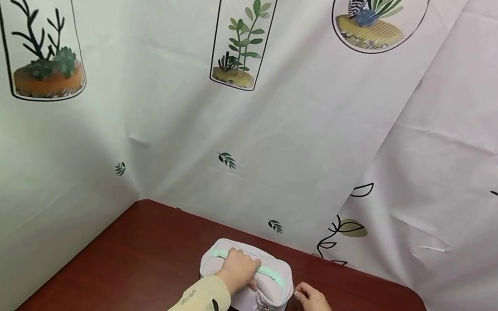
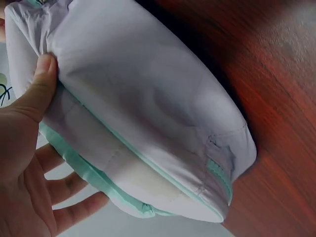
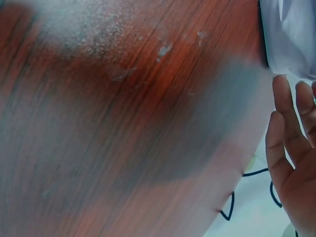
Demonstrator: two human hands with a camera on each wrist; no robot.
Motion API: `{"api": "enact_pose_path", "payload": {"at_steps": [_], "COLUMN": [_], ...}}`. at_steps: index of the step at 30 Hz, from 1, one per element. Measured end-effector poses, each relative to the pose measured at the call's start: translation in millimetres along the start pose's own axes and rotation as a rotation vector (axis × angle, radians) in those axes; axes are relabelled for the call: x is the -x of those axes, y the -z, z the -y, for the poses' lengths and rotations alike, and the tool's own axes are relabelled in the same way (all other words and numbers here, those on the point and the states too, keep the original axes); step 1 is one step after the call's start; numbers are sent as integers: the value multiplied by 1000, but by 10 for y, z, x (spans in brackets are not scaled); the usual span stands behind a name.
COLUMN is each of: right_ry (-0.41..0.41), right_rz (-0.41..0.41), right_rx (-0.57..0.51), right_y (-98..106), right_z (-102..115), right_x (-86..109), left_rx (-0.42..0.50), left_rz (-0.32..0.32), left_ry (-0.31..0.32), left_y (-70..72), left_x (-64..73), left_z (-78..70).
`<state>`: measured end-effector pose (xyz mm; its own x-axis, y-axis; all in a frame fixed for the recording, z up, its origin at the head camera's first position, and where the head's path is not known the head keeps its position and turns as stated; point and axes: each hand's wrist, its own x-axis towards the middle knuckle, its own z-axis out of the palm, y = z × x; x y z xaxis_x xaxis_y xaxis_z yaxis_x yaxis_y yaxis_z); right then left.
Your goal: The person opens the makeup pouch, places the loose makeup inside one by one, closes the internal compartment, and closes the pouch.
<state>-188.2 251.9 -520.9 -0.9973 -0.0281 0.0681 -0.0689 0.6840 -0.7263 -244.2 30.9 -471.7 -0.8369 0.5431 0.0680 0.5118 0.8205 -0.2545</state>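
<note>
A pale lilac zip pouch (image 1: 275, 289) with a mint-green handle strap (image 1: 271, 274) sits on the table. My left hand (image 1: 239, 271) grips it from above. In the left wrist view the thumb (image 2: 45, 74) presses into the pouch's side (image 2: 148, 74), while the other fingers reach round the mint strap (image 2: 79, 165). At the pouch's right end my right hand (image 1: 315, 306) has its fingertips close by the fabric. Loosely bent fingers (image 3: 286, 101) of that hand point at the pouch corner (image 3: 291, 44) in the right wrist view. Zipper pulls (image 1: 265, 310) hang at the near right corner.
The dark red-brown wooden table (image 1: 156, 249) has rounded far corners. Behind it and along both sides hangs a white cloth (image 1: 280, 144) printed with plants in glass jars. The cloth meets the table's back edge just beyond the pouch.
</note>
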Motion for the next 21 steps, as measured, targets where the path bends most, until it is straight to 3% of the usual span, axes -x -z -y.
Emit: {"api": "enact_pose_path", "payload": {"at_steps": [5,11,12,17,21], "right_ry": [22,74,80,116,138], "right_rz": [14,79,95,146,189], "right_rx": [16,-63,-77,-99,-92], "right_y": [14,7,6,-14,-85], "right_z": [-1,-25,-26,7,61], "right_x": [-1,26,30,41,50], "left_rx": [-9,-12,-20,-36,-44], "left_rz": [-6,-4,-25,-38,-9], "left_ry": [68,146,152,167,174], "left_y": [16,5,-54,-37,23], "left_x": [6,-1,-24,-44,-28], "left_z": [-58,-149,-163,-202,-216]}}
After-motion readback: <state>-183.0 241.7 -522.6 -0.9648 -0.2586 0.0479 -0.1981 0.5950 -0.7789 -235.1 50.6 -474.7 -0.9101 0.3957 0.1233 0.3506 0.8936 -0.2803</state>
